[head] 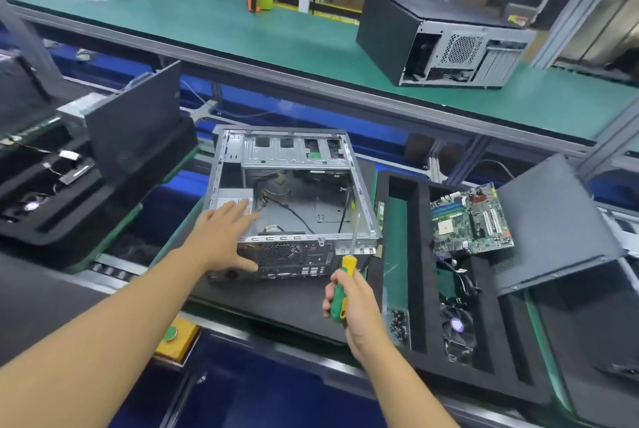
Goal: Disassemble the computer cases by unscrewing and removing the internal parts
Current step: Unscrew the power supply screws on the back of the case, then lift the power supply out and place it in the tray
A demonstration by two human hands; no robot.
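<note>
Grey steel computer case (294,206) lies on its side on a black mat at mid-bench, open face up, rear panel toward the person. Left hand (224,237) spread nearly flat, fingers straight, laid over the power supply (231,201) in the near-left corner, thumb down against the rear panel; nothing gripped. Reads as bracing the case or feeling for the supply's fixing. Right hand (352,303) wrapped round the green-and-yellow handle of a screwdriver (347,265), shaft pointing up and away, tip near the case's right rear rim; cannot tell whether the tip sits in a screw. Inside the case: bare floor plate, loose black cables (294,213), drive cage at the far end, supply in place. Judgement: board is already out, supply is the next part to free. Black foam tray (418,272) just right of the case takes the removed parts, one slot each: motherboard (470,220) propped on edge, a cooler fan (456,324) below it, small dark bits that look like screws (399,324) in the narrow near slot. Dark side panel (553,220) leans at the tray's right end. Second case (446,47) waits on the upper green shelf
</note>
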